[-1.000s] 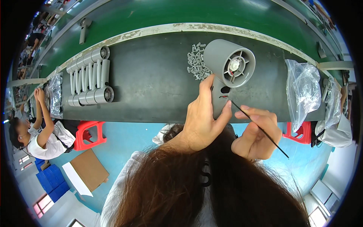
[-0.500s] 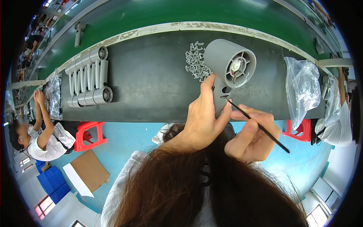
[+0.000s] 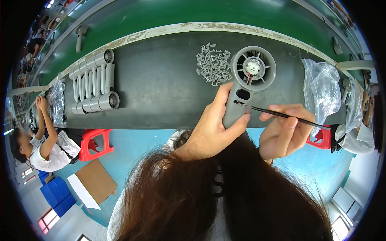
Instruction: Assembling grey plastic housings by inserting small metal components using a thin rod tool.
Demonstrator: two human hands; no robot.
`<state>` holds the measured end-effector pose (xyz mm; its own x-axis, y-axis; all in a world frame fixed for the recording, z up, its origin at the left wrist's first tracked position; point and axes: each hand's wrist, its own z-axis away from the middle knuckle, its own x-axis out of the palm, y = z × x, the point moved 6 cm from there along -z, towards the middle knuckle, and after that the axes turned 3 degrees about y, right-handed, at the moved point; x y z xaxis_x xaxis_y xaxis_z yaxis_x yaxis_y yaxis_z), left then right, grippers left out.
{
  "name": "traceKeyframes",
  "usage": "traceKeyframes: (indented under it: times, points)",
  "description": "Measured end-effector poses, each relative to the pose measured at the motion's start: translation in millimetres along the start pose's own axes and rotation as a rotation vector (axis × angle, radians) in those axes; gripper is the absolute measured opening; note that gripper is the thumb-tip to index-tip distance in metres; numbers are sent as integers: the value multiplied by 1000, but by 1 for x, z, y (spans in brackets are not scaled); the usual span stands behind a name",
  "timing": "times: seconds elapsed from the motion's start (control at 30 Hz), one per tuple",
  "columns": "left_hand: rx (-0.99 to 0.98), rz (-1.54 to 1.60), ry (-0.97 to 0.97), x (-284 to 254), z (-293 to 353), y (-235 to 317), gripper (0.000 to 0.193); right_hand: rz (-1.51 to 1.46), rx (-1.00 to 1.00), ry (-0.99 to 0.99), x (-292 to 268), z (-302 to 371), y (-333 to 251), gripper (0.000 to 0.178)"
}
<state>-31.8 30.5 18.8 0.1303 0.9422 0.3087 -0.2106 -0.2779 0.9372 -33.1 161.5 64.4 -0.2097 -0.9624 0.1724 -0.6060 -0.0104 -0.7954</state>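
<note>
My left hand (image 3: 215, 124) is wrapped round the handle of a grey hair dryer housing (image 3: 237, 82). The round barrel end faces up at me and shows a spoked ring with a white motor and red wire inside. Two oval holes pierce the handle below it. Between thumb and fingers, my right hand (image 3: 286, 130) grips black tweezers (image 3: 277, 113). Their tips are at the lower oval hole; how far they reach inside cannot be made out. Close beside the barrel lies a pile of small grey plastic clips (image 3: 211, 64).
Several similar grey dryer housings (image 3: 94, 82) lie in a stack on the dark worktop (image 3: 161, 80) at left. Clear plastic bags (image 3: 321, 88) are at right. Beyond the pale ledge runs a green belt (image 3: 169, 16). Another person (image 3: 48, 144) sits at far left near a red stool (image 3: 94, 144).
The dryer housing has turned, so its open end now faces me more squarely. My right hand has shifted right, and the tweezers lie flatter, their tips still at the lower hole.
</note>
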Motion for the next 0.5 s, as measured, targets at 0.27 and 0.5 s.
traceKeyframes:
  times: [0.27, 0.5]
  points:
    - [-1, -27, -15, 0, 1, 0, 56, 52, -84, -101, 3, 1, -1, 18]
    - [159, -175, 48, -2, 0, -1, 55, 165, -247, -149, 3, -1, -9, 18]
